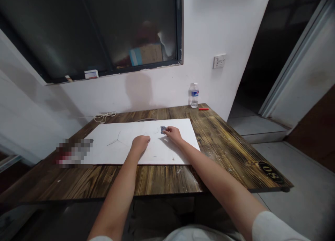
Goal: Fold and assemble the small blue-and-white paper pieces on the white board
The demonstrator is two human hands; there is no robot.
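Observation:
A white board (167, 153) lies flat on the wooden table, with a few thin dark lines on its surface. My right hand (173, 133) pinches a small dark grey-blue patterned piece (162, 130) between thumb and fingers, over the board's right half. Its printing is too small to read. To the left of it, my left hand (140, 144) is closed over the middle of the board. Whatever may be inside those fingers is hidden. A thin forked dark line (117, 139) shows on the board further left.
On the table's far right stand a water bottle (194, 96) and a red pen (203, 109). A coiled pale cord (104, 117) lies at the back left. A blurred-out item (74, 153) overlaps the board's left end. Wall and window rise behind.

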